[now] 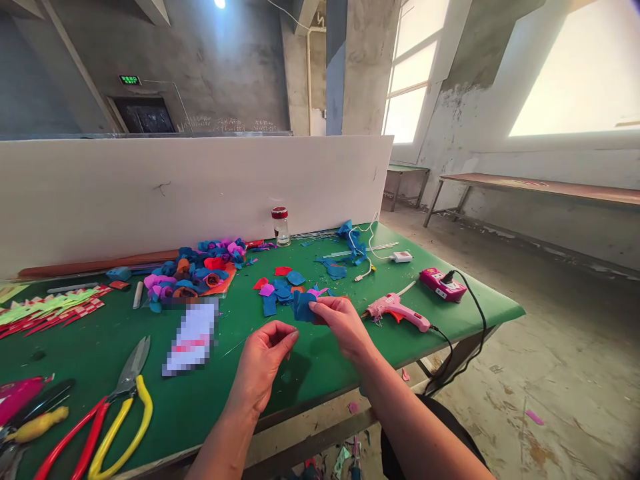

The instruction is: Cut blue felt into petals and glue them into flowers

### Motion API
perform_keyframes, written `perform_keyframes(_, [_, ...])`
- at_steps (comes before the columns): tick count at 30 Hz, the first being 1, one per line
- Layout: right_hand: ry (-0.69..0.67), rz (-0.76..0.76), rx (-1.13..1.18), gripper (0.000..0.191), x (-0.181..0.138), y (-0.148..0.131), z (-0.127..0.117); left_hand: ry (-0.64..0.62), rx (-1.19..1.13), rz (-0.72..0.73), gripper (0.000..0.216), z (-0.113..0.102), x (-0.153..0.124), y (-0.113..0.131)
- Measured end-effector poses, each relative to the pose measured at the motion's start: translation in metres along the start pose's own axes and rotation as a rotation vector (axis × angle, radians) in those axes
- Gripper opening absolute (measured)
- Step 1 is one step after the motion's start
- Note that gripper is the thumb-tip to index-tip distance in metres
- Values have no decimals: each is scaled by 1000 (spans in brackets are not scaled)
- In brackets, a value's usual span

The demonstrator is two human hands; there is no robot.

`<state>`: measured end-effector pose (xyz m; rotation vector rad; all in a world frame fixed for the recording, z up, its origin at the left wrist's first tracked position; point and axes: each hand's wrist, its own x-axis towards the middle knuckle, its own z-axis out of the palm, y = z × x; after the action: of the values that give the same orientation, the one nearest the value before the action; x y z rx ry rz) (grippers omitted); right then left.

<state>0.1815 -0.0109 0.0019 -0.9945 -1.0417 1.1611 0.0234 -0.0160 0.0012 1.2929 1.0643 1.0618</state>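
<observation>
My right hand (341, 323) pinches a blue felt piece (303, 307) above the green table (210, 393), close to a scatter of blue, red and purple felt cut-outs (281, 288). My left hand (264, 363) hovers lower and nearer to me, fingers curled with thumb and forefinger pinched on a thin wire that is barely visible. A pink hot glue gun (397, 311) lies just right of my right hand.
A heap of finished felt flowers (197, 272) sits at centre left. Scissors with red and yellow handles (117, 407) lie at the front left. A glass jar (281, 227) stands by the white partition. A pink power strip (443, 284) and white charger (401, 257) lie at the right.
</observation>
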Motion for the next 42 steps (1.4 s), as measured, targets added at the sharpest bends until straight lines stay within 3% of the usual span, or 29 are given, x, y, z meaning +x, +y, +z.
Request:
perform_keyframes(17, [-12,56,134,29,-4,-4,4,-6,17,6,28,1,2,-3])
perform_keyframes(42, [7,45,112,30,-6,-5,5,-8,27,1,31,3,-3,3])
